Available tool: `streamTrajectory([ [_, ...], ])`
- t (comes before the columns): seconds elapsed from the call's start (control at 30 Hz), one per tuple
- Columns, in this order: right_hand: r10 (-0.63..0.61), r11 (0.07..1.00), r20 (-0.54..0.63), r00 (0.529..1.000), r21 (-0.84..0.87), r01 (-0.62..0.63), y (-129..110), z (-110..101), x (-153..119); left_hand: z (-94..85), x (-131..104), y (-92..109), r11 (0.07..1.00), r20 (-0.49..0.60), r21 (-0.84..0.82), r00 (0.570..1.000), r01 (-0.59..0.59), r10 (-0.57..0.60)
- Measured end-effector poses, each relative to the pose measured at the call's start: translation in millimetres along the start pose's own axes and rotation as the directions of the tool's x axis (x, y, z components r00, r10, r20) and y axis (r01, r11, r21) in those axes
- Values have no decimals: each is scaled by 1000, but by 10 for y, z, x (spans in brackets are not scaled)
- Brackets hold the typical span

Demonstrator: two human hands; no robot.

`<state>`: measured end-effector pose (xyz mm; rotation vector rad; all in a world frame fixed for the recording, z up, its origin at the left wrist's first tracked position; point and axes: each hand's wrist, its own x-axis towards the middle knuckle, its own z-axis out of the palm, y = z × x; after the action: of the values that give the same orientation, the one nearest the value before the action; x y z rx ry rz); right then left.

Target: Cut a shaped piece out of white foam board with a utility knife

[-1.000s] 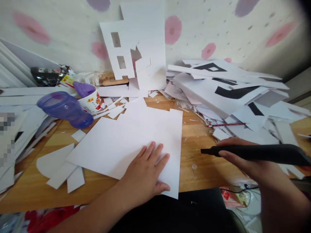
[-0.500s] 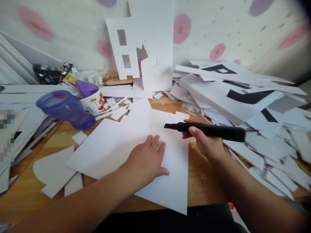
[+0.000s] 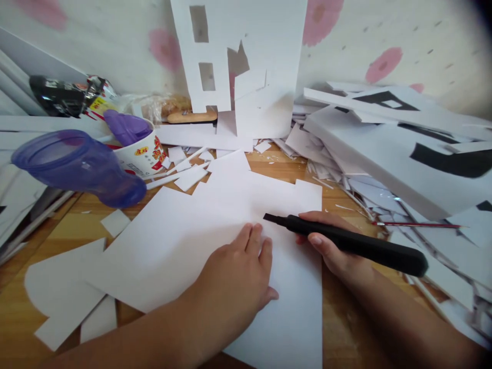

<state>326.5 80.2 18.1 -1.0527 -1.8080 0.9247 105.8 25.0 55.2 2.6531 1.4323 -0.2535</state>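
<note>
A large white sheet of card [image 3: 172, 241] with a notched far edge lies flat on the wooden table. My left hand [image 3: 238, 274] rests palm down on it, fingers stretched forward. In my right hand [image 3: 334, 243], at the sheet's right edge, is a black utility knife [image 3: 357, 243] with its dark blade out. The blade points left, just beyond my left fingertips; whether its tip touches the card I cannot tell. Behind the sheet stands an upright white cut-out panel [image 3: 265, 56] with window-like openings.
A purple translucent cup [image 3: 77, 164] lies tipped at the left beside a white paper tub [image 3: 142, 154]. Stacked white card pieces [image 3: 369, 148] crowd the right side, with a thin red pencil-like stick [image 3: 418, 224]. White offcuts [image 3: 65, 282] lie at the left.
The view has moved closer and lower over the table. The knife's blade has come down nearer my left fingertips, and its handle now slants more. My left hand stays flat on the card.
</note>
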Motion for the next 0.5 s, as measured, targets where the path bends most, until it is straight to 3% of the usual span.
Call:
streamTrajectory([
  [0.5,-28,999,48,998,-31,30,-33,30,34,-56,13,-14,1000,-16,-20,1000,-15,15],
])
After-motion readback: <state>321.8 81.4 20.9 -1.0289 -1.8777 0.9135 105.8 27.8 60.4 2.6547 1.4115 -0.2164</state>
